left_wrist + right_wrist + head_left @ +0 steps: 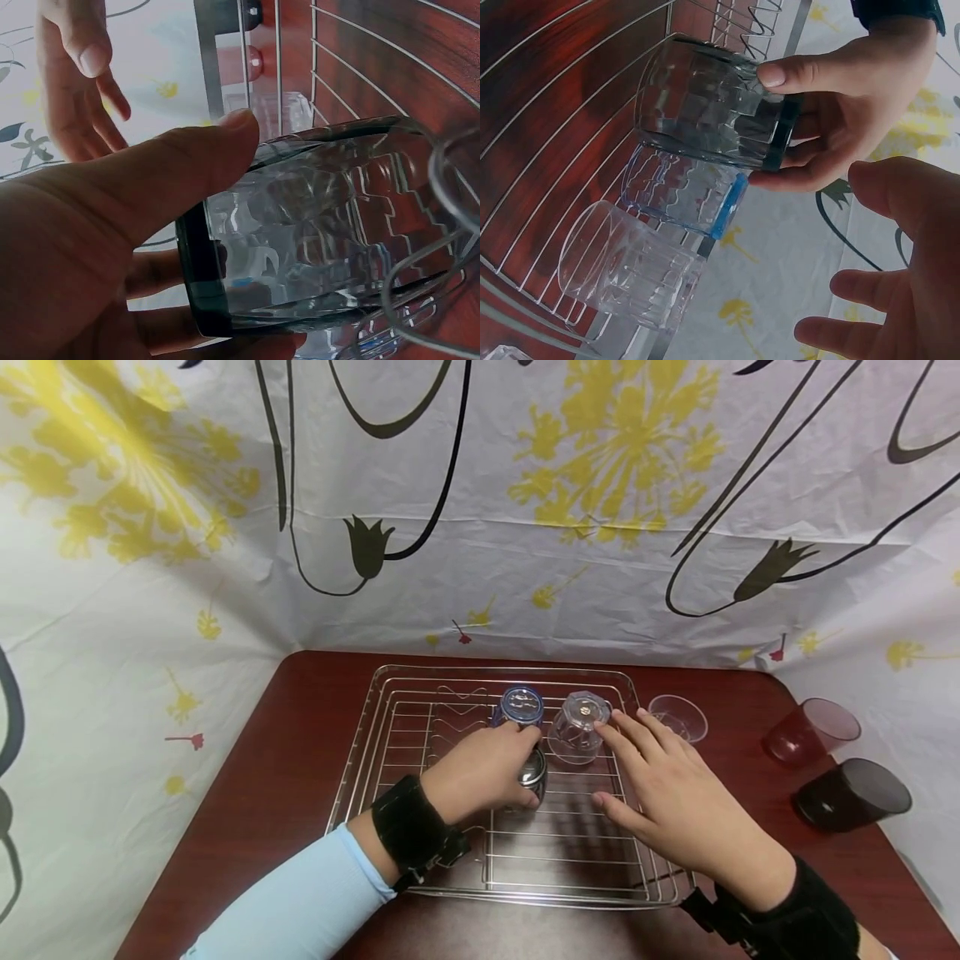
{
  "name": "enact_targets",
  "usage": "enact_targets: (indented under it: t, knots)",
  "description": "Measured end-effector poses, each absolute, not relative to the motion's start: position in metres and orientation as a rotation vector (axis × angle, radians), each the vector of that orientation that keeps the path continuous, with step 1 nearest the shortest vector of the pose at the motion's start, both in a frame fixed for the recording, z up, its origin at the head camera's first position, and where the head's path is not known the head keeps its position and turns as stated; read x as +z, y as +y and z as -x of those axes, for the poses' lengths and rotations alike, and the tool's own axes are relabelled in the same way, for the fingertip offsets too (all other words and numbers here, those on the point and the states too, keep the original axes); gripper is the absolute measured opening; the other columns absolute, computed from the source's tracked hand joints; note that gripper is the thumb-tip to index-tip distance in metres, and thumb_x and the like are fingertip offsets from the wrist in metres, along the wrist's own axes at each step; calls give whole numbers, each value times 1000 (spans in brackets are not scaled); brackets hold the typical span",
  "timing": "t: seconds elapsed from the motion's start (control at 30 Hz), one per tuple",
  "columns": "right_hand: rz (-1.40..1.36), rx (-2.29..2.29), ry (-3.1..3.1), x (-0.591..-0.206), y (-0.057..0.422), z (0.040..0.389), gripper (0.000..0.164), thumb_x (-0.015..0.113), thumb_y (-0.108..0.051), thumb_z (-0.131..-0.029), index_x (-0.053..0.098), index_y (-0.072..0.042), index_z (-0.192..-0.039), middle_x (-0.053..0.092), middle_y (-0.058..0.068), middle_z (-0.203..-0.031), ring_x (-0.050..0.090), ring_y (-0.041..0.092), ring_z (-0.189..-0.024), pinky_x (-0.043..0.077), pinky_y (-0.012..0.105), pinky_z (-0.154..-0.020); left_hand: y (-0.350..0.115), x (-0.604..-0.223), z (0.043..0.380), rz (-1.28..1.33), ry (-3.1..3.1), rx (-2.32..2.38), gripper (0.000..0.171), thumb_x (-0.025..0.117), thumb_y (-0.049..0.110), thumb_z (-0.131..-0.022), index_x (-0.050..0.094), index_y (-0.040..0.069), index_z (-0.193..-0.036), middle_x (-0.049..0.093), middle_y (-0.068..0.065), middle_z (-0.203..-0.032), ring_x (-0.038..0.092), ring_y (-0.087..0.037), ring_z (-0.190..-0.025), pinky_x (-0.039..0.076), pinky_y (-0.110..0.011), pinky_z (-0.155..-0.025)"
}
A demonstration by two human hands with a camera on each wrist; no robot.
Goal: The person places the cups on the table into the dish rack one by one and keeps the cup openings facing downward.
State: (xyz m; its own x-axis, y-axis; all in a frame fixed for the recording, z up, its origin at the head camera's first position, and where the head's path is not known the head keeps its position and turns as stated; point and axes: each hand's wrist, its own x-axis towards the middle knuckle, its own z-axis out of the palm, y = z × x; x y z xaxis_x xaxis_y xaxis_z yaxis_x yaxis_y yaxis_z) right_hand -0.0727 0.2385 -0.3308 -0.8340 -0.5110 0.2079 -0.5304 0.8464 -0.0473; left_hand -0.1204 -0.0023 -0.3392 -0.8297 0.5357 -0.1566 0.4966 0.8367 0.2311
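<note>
My left hand (480, 774) grips a smoky grey glass tumbler (534, 768) near its base, thumb on one side and fingers on the other. The tumbler stands upside down at the wire dish rack, its faceted wall clear in the left wrist view. Just behind it is an upturned blue-tinted glass (522, 704). A clear glass (577, 733), also mouth down, stands to the right of the blue one. With fingers spread, my right hand (675, 785) hovers by the clear glass and holds nothing. In the right wrist view the three glasses line up in a row.
The metal rack (525, 899) lies on a dark red wooden table (247, 802). Right of it are a clear cup (678, 718), a red-tinted glass (810, 731) and a dark glass (851, 793). Bent wire dividers (461, 710) rise left of the glasses. Patterned cloth (480, 585) surrounds the table.
</note>
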Motion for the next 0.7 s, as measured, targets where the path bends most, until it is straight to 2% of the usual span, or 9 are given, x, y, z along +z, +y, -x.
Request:
enact_targets:
  t: [0.27,0.47,0.7]
  knots:
    - [-794,146,-2867,-332,240,72,77,65,-53,-92,40,-13,-152,39,18,-155,31,44,-145,33,67,-108,0,-345,124,-789,2799,256,77,85,49,-76,53,15,-137,64,-8,-126,67,-21,-102,56,-36,-88]
    - [-791,154,-2869,-333,241,71,77,67,-52,-91,40,-12,-152,39,18,-155,31,44,-145,34,68,-107,5,-348,125,-776,2787,218,82,83,51,-77,50,14,-143,61,-12,-133,67,-25,-107,57,-38,-89]
    - [-803,154,-2848,-333,242,72,77,67,-51,-90,42,-11,-151,40,18,-154,33,45,-143,35,67,-107,6,-352,124,-774,2805,194,82,83,52,-78,51,14,-142,61,-12,-134,67,-25,-107,57,-39,-88]
